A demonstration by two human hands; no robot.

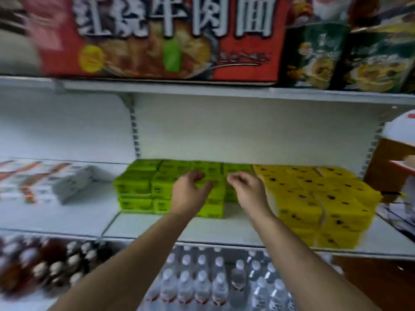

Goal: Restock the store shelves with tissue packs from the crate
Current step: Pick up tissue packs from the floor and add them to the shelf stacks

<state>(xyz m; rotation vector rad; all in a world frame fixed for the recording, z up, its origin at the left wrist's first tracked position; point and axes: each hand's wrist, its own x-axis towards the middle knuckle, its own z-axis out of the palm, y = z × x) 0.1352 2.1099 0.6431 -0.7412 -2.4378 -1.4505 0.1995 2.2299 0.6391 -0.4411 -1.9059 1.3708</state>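
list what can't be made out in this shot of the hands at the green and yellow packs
Head view: whether the left hand or right hand grips the green packs; motion blur smears both.
Green packs behind the two hands: covered by them.
Print on the yellow packs: blurred.
The crate: outside the frame.

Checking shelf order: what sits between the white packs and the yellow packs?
A stretch of bare shelf, then the stacked green tissue packs; seen in the head view.
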